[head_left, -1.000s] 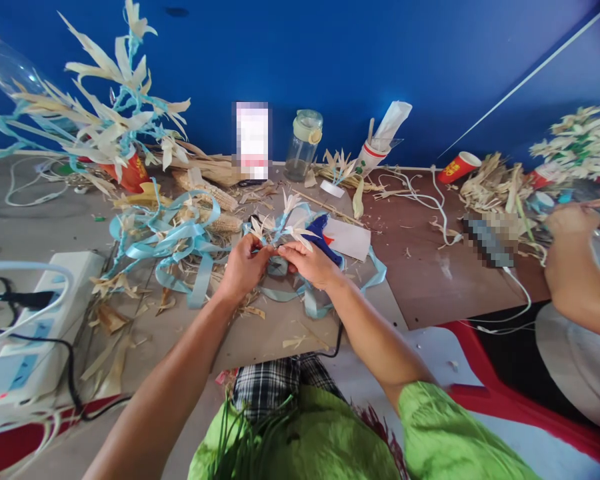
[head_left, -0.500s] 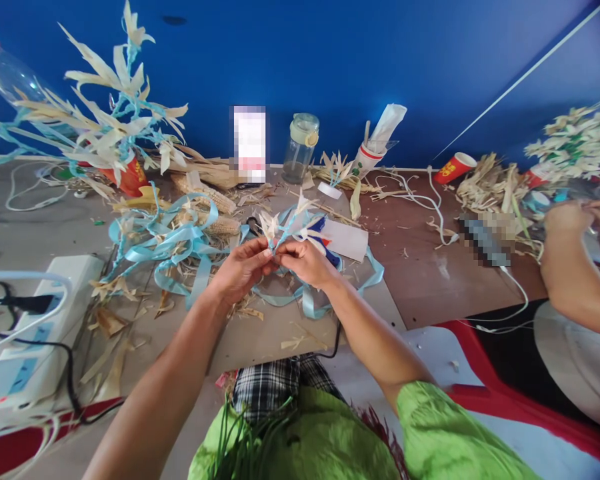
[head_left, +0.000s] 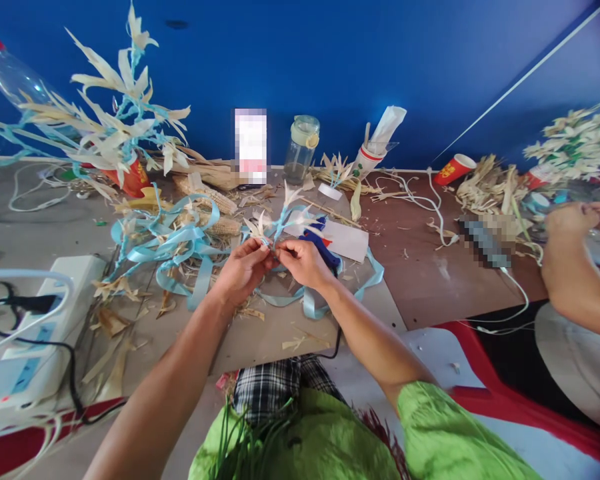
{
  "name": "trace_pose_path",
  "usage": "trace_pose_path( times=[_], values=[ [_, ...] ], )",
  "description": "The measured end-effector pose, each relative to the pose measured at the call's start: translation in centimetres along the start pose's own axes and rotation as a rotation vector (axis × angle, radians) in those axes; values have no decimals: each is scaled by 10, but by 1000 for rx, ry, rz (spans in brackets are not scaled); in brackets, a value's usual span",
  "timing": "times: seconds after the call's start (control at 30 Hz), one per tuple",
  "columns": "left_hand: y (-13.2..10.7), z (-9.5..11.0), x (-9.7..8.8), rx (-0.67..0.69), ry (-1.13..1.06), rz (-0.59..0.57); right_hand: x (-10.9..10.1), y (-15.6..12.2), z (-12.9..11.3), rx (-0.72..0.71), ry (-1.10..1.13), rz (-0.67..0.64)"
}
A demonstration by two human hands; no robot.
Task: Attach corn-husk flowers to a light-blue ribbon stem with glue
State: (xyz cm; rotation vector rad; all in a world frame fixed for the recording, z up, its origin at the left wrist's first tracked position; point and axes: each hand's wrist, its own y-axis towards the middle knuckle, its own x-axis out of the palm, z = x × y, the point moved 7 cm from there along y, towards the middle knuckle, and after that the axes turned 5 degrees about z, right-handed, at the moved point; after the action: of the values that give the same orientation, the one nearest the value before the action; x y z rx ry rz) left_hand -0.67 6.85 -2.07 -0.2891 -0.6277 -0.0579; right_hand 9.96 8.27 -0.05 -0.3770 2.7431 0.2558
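Observation:
Between my two hands is a small branch of corn-husk flowers (head_left: pixel 283 217), its stems wrapped in light blue ribbon and its pale petals pointing up and outward. My left hand (head_left: pixel 247 267) pinches the base of the left-hand flower. My right hand (head_left: pixel 304 263) is closed at the foot of the taller wrapped stem, thumb and forefinger together. Just behind the right hand lie a blue tool (head_left: pixel 320 235), partly covered, and a white card (head_left: pixel 347 240). Loose light blue ribbon (head_left: pixel 315 303) loops over the table beneath my hands.
At left, a larger husk-flower branch (head_left: pixel 135 93) rises from a red cup (head_left: pixel 133 177). Corn cobs (head_left: pixel 213 197), a bottle (head_left: pixel 301 150) and a phone (head_left: pixel 251 147) stand or lie behind. A white power strip (head_left: pixel 70 313) sits left; a co-worker's arm (head_left: pixel 575 267) is at right.
The flower branch has spread and turned slightly: the left flower tips further left and the tall stem stands more upright. Both hands keep their pinch close together.

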Motion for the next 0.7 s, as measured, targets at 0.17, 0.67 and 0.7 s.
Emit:
trace_pose_path(
  times=[0.17,0.67,0.7],
  values=[
    [0,-1,-1,49,41,-16,-2,2,7,11,101,-5],
    [-1,6,-4,236,314,124,4,3,11,44,128,39],
    [-2,7,-3,239,285,120,3,3,11,42,129,42]
  ],
)
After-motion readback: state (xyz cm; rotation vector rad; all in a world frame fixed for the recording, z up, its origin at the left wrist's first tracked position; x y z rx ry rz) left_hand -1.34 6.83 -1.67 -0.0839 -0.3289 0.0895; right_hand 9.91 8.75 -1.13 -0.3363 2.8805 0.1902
